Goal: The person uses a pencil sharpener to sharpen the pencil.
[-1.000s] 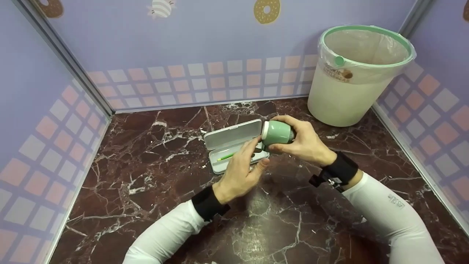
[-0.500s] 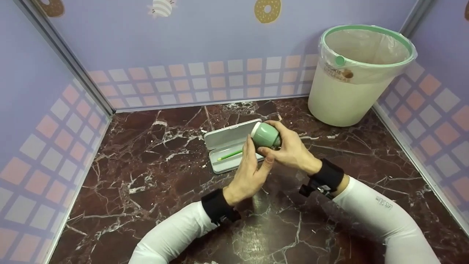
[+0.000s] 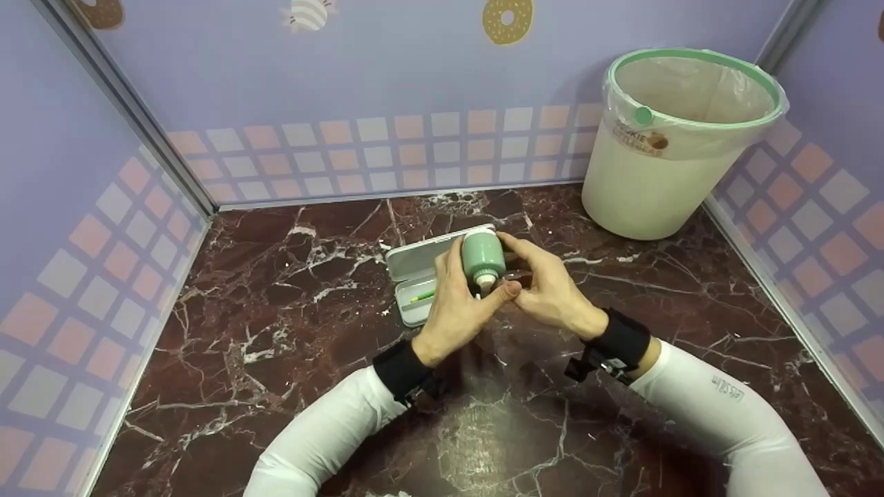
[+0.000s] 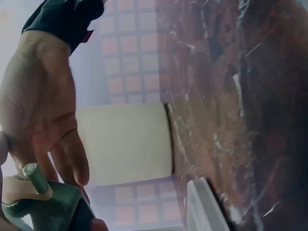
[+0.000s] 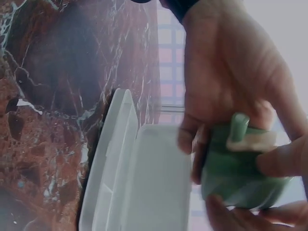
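In the head view, a green crank pencil sharpener [image 3: 483, 254] with a white end is held between both hands, above an open pencil case [image 3: 414, 310]. My left hand [image 3: 452, 307] holds its left side, the thumb reaching across below it. My right hand [image 3: 552, 293] grips the right side with bent fingers. The sharpener's pale crank arm and green knob show in the left wrist view [image 4: 36, 178] and the right wrist view [image 5: 239, 126]. A slim green pencil [image 3: 423, 296] lies in the case, partly hidden by my left hand.
A tall pale bin [image 3: 642, 186] with a green rim and clear liner stands at the back right. Purple patterned walls [image 3: 387, 76] enclose the dark red marbled table [image 3: 290, 331] at the back and sides. Small white crumbs lie near the case.
The sharpener has moved left and turned, so its narrow crank end now points toward me. My left hand, earlier flat-fingered against it, now holds it along with the right, which moved left too.
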